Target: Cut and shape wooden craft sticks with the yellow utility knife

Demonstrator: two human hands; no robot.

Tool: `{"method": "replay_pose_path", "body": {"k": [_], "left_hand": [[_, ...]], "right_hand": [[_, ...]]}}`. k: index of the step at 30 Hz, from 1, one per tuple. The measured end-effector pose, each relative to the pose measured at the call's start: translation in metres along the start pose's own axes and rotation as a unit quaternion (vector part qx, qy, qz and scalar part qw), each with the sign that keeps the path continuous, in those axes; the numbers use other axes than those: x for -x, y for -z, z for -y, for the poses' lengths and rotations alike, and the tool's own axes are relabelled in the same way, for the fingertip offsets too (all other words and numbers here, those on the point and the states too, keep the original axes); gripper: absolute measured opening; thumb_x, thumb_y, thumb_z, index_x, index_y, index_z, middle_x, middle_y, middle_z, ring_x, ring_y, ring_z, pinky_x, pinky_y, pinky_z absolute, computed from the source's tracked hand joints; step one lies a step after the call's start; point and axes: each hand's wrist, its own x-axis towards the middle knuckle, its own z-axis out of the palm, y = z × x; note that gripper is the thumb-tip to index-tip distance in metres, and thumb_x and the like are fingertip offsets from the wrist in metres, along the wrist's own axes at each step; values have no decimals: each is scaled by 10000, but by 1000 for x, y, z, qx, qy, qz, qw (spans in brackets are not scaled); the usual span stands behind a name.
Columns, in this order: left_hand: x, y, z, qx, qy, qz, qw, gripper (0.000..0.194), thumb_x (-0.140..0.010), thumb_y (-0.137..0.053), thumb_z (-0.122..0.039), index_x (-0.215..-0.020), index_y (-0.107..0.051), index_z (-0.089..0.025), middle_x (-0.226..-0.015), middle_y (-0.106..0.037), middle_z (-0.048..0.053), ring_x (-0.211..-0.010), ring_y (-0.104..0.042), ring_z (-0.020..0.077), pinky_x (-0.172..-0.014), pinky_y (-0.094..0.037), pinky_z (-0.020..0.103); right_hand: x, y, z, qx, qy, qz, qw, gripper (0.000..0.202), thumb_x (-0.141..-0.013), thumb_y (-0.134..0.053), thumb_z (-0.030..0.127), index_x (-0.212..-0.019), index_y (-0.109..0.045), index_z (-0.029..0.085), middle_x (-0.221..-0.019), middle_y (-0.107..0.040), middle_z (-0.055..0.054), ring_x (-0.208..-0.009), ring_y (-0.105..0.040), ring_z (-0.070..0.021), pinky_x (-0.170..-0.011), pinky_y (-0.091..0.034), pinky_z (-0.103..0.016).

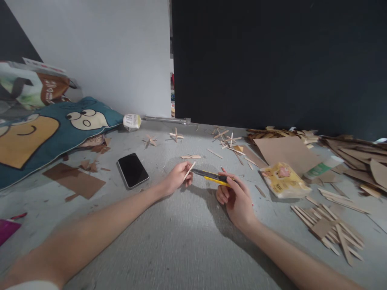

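Observation:
Near the middle of the table, my left hand (178, 177) pinches a short wooden stick (189, 171), held at a slant. My right hand (237, 197) is closed round a yellow and black utility knife (213, 176). The knife points left, and its tip is at or very near the stick; whether they touch I cannot tell. Just beyond my hands a few flat sticks (191, 156) lie on the grey table (169, 249). Further back stand small crossed-stick pieces (176, 135).
A phone (133, 170) lies left of my left hand, with cardboard (75, 179) and a blue cushion (90, 117) beyond. To the right are a yellow tissue pack (284, 180), a green-white tube (323, 167), a stick bundle (329, 229) and piled cardboard (356, 161).

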Motion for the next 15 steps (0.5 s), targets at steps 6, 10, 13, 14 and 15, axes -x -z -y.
{"method": "replay_pose_path", "body": {"k": [6, 10, 13, 14, 15], "left_hand": [[-1, -1, 1, 13, 0, -17, 1000, 147, -893, -564, -263, -806, -449, -233, -539, -412, -87, -465, -500, 101, -463, -362, 205], [-1, -3, 4, 11, -7, -33, 999, 213, -945, -574, -328, -805, -445, -232, -552, -426, -82, -459, -496, 99, -449, -352, 198], [-1, -3, 4, 24, -15, -57, 998, 293, -1018, -505, -388, -789, -416, -229, -555, -428, -77, -440, -469, 93, -438, -353, 199], [-2, -3, 3, 33, -18, -60, 997, 315, -1039, -473, -396, -782, -405, -228, -557, -427, -74, -437, -463, 91, -436, -354, 200], [-2, -2, 2, 42, -20, -57, 997, 331, -1052, -455, -402, -776, -397, -227, -558, -429, -72, -436, -464, 91, -434, -357, 201]], "right_hand": [[0, -1, 0, -1, -6, 6, 1000, 244, -852, -799, 405, -971, -729, 204, -496, -423, 87, -428, -388, -97, -442, -306, -246], [2, -2, 1, 9, 3, -2, 1000, 259, -849, -803, 418, -985, -736, 208, -497, -416, 90, -427, -378, -95, -441, -310, -247], [5, -3, 1, 19, 17, -8, 1000, 261, -854, -797, 433, -987, -740, 216, -493, -426, 88, -424, -388, -95, -439, -312, -246], [5, -3, 1, 21, 24, -10, 999, 258, -857, -795, 435, -986, -738, 220, -495, -432, 87, -424, -394, -95, -440, -315, -246], [5, -3, 1, 21, 30, -13, 999, 254, -858, -794, 436, -982, -736, 223, -495, -438, 86, -422, -399, -95, -439, -316, -245]]}}
